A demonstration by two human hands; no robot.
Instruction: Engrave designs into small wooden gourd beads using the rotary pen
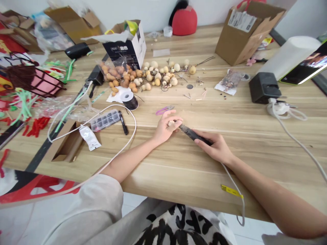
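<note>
My left hand [166, 127] is shut around a small pale gourd [171, 123], which shows between its fingers. My right hand [213, 146] grips a black pen-shaped tool [192, 133], and the tool's far end meets the gourd at my left fingers. A thin white cord [233, 180] runs from under my right wrist over the table edge. Just beyond my left hand lie purple-handled pliers [165, 110]. Both forearms rest on the light wood table [178, 170].
Pale and orange dried gourds [153, 76] are scattered at the table's centre back. To the left lie a black cord spool [130, 101], a compartment box [105, 119], a marker [123, 122] and a white tube [89, 137]. A black power adapter [264, 87] stands at right.
</note>
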